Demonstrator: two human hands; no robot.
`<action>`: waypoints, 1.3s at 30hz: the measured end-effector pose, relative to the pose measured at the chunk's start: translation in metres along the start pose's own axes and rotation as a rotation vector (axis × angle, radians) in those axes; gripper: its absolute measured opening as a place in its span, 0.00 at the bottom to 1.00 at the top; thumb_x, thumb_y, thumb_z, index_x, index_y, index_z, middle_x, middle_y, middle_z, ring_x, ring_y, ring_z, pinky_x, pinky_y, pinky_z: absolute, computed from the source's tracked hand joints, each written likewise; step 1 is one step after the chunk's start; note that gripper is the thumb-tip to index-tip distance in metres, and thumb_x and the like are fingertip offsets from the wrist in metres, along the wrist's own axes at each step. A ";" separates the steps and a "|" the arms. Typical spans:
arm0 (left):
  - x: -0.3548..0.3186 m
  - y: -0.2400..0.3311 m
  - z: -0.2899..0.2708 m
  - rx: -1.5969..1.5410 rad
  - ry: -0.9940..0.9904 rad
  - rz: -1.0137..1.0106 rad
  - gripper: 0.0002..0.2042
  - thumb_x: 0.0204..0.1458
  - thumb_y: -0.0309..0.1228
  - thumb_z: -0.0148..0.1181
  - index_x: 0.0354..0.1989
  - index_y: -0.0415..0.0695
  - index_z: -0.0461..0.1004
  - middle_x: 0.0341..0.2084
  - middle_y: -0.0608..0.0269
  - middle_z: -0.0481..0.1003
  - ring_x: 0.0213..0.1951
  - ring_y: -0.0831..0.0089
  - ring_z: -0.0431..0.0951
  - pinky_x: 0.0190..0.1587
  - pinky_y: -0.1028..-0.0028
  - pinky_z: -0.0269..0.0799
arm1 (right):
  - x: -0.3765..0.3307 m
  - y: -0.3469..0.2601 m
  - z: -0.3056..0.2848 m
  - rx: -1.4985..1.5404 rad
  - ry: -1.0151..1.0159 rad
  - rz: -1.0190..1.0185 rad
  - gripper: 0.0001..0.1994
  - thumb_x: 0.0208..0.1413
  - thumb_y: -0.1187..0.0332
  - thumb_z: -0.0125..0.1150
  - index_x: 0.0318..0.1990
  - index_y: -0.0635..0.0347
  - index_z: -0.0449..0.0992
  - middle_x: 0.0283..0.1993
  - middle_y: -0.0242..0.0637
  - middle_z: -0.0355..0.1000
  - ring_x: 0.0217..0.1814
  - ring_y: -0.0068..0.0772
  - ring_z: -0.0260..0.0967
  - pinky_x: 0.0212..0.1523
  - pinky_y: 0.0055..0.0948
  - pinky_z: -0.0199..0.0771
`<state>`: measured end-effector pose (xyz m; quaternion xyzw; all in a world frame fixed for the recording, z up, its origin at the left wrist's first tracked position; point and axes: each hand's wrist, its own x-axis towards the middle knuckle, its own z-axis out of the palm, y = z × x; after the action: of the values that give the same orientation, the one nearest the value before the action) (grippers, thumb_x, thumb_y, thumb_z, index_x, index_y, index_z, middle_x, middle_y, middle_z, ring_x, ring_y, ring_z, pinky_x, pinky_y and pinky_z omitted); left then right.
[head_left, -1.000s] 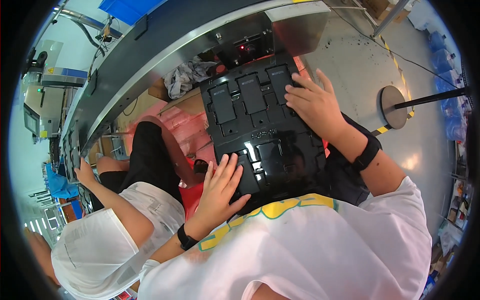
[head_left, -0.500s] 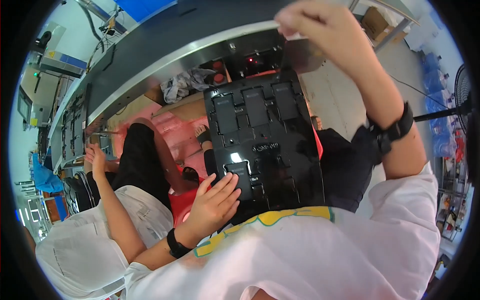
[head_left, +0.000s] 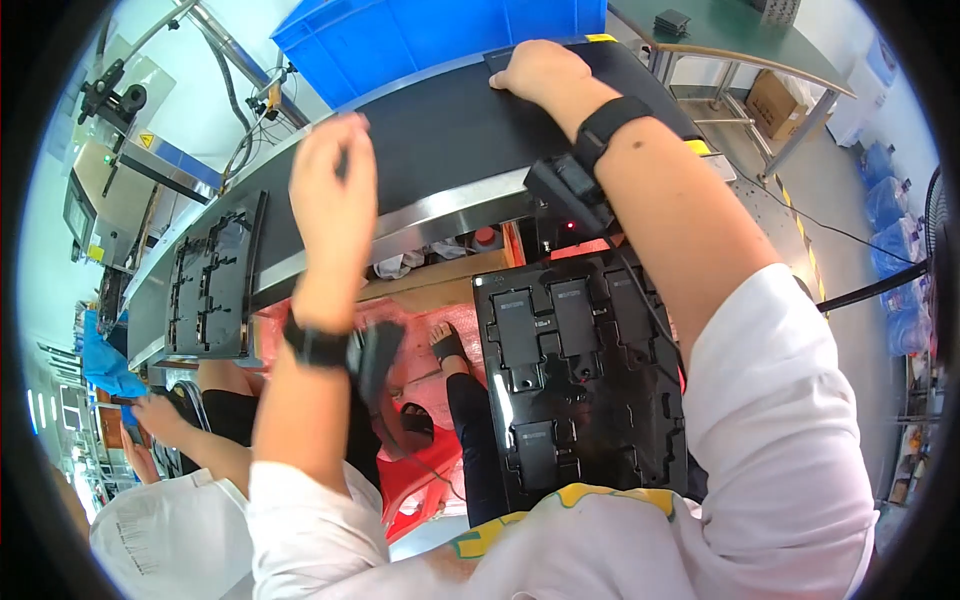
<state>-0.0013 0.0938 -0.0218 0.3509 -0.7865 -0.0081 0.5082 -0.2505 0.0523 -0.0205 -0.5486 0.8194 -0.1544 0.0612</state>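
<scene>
A brown cardboard box (head_left: 771, 100) sits on the floor at the upper right, under a green surface (head_left: 760, 45). A small yellow triangular warning label (head_left: 147, 141) is stuck on the grey machine frame at the upper left. Below it, a dark screen (head_left: 77, 210) hangs tilted at the left edge.

You have two hands up: the left hand (head_left: 333, 190) and the right hand (head_left: 540, 70), each with one black wristband. Two black trays show: one tray (head_left: 575, 385) in your lap below your right hand, one second tray (head_left: 212, 280) on the belt (head_left: 440, 150) left of your left hand. One flat black part (head_left: 500, 60) lies at your right hand. One blue crate (head_left: 430, 35) sits beyond both hands. One other person (head_left: 160, 520) sits at your lower left.
</scene>
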 end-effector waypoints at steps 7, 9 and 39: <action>0.068 -0.182 0.058 0.428 -0.763 -0.027 0.26 0.57 0.36 0.45 0.63 0.39 0.56 0.64 0.47 0.54 0.65 0.58 0.53 0.66 0.66 0.48 | -0.107 0.041 -0.051 0.508 -0.159 -0.227 0.19 0.48 0.55 0.61 0.28 0.68 0.74 0.21 0.39 0.67 0.24 0.33 0.64 0.29 0.33 0.63; 0.088 -0.182 0.068 0.312 -0.977 -0.042 0.26 0.59 0.39 0.42 0.65 0.41 0.54 0.65 0.48 0.53 0.66 0.59 0.52 0.67 0.67 0.46 | -0.171 0.067 -0.064 0.636 -0.309 -0.127 0.19 0.50 0.56 0.60 0.24 0.67 0.71 0.19 0.31 0.62 0.22 0.23 0.58 0.25 0.26 0.58; -0.225 0.179 -0.056 -0.057 -1.089 0.245 0.31 0.40 0.36 0.67 0.54 0.37 0.66 0.61 0.47 0.58 0.62 0.51 0.57 0.61 0.54 0.50 | -0.410 0.150 0.009 0.059 -0.476 -0.088 0.19 0.54 0.54 0.56 0.22 0.60 0.76 0.21 0.40 0.72 0.25 0.38 0.71 0.29 0.35 0.68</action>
<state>-0.0002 0.3743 -0.1069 0.1881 -0.9699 -0.1505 0.0349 -0.2198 0.4795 -0.1049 -0.6027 0.7523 -0.0470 0.2619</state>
